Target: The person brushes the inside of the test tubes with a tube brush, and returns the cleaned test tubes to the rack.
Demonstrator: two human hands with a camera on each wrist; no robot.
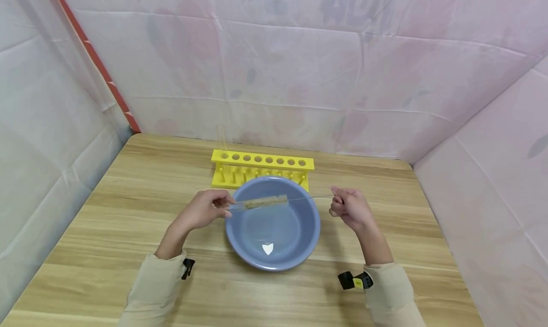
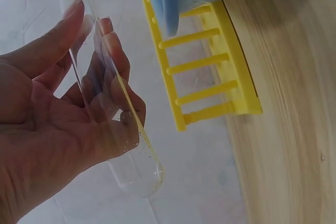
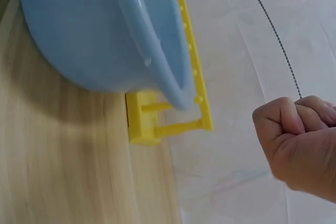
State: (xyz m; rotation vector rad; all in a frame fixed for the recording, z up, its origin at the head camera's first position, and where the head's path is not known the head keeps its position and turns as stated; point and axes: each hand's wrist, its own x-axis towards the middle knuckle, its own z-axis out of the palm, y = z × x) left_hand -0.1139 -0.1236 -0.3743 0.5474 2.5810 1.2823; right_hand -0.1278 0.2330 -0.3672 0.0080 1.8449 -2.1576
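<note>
Over the blue basin (image 1: pixel 306 251), my left hand (image 1: pixel 207 209) holds a clear glass test tube (image 2: pixel 137 174) lying almost level. Its thumb and fingers wrap the glass, and the rounded end sticks out past the palm in the left wrist view. Pale bristles of a test tube brush (image 1: pixel 265 202) sit inside the tube, with some at its mouth. A thin twisted wire handle (image 3: pixel 274 29) runs from the bristles to my right hand (image 1: pixel 353 209), which grips its end in curled fingers to the right of the basin.
Just behind the basin stands a yellow test tube rack (image 1: pixel 263 161) with a row of holes and pegs. Another clear test tube (image 1: pixel 221 139) stands upright in its leftmost hole. Water shows in the basin. Pale curtains surround the wooden table (image 1: pixel 107 222).
</note>
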